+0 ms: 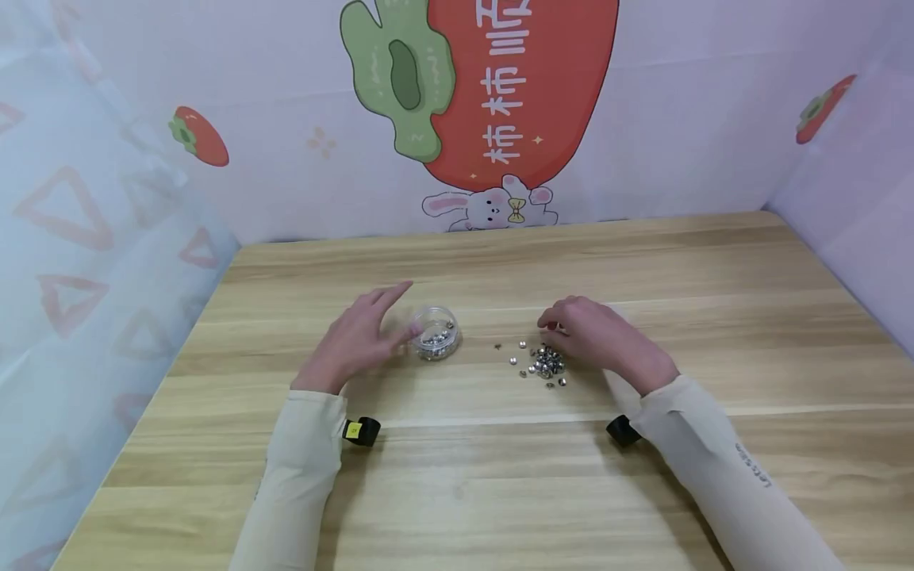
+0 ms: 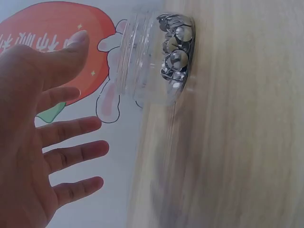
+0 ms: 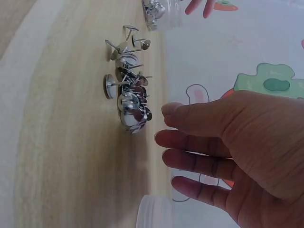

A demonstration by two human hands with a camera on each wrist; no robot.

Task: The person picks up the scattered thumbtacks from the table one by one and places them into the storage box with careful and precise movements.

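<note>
Right hand (image 1: 596,331): fingers curved, nothing visible between them, beside tack pile (image 1: 548,363). Left hand (image 1: 357,339): fingers spread loose, empty, beside clear jar (image 1: 455,339) part-filled with tacks. Best pinch by heads, points off skin, jar steadied. Wood-grain tabletop (image 1: 457,492); pale cartoon-fruit cloth (image 1: 678,135) hung behind.

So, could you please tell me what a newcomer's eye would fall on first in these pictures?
Most likely the large red cartoon fruit on the backdrop beyond the table, with a white rabbit beneath it. Next would probably come the shiny thumbtacks heaped on the table near the right grip, and the clear round tub holding more of them near the left grip.
</note>
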